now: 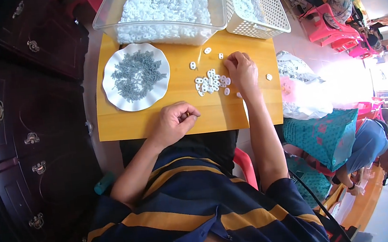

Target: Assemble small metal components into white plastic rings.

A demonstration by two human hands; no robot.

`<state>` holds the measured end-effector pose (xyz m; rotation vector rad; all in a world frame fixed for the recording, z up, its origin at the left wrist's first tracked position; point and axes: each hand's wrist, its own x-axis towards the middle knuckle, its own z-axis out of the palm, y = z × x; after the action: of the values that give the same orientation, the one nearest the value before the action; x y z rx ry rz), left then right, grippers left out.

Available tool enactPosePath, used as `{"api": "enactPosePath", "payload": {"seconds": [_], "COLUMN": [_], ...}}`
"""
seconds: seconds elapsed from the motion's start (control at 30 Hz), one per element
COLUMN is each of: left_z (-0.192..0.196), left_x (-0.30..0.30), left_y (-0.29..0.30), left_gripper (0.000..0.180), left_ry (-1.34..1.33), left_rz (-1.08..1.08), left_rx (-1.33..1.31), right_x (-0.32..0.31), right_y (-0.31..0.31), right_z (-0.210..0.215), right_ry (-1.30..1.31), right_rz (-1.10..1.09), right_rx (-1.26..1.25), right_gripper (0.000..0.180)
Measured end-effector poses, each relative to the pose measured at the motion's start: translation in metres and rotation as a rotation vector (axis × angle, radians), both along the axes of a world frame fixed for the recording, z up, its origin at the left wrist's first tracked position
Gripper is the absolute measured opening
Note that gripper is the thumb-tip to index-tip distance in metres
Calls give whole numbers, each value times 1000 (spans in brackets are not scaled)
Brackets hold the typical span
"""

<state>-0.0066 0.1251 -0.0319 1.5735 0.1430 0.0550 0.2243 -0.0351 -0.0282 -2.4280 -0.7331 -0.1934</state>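
Observation:
My left hand (pixel 177 120) rests near the table's front edge with its fingers curled in; whether anything small sits inside I cannot make out. Farther right, my right hand (pixel 244 72) bends its fingers down to the tabletop, closed, and the fingertips are partly hidden. Beside it lies a loose pile of small white plastic pieces with two holes each (pixel 211 81), and a few single ones are scattered around. Left of the pile stands a white wavy-rimmed plate (pixel 111 94) heaped with small grey screw-like metal pieces (pixel 133 73).
A clear plastic bin (pixel 103 24) full of white pieces and a white perforated basket (pixel 265 29) stand at the table's (pixel 123 126) far side. Dark drawers (pixel 32 114) line the left. To the right are bags (pixel 321 140), pink chairs (pixel 323 24) and other people working.

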Motion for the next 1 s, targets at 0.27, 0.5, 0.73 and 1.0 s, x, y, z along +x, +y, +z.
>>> {"api": "enactPosePath", "payload": {"seconds": [0.27, 0.5, 0.73, 1.0], "left_z": [-4, 10, 13, 11], "left_x": [6, 23, 45, 60], "left_y": [-11, -25, -44, -70], "left_gripper": [4, 5, 14, 16], "left_ry": [-31, -16, -26, -46], "left_rz": [84, 78, 24, 22], "left_rx": [20, -7, -142, -107], "right_x": [-23, -106, -139, -139], "right_y": [-19, -56, -72, -77], "right_z": [25, 26, 11, -1], "right_ry": [104, 634, 820, 891], "right_rz": [-15, -77, -100, -75], "right_rx": [241, 876, 946, 1070], "right_gripper": [11, 5, 11, 13]}}
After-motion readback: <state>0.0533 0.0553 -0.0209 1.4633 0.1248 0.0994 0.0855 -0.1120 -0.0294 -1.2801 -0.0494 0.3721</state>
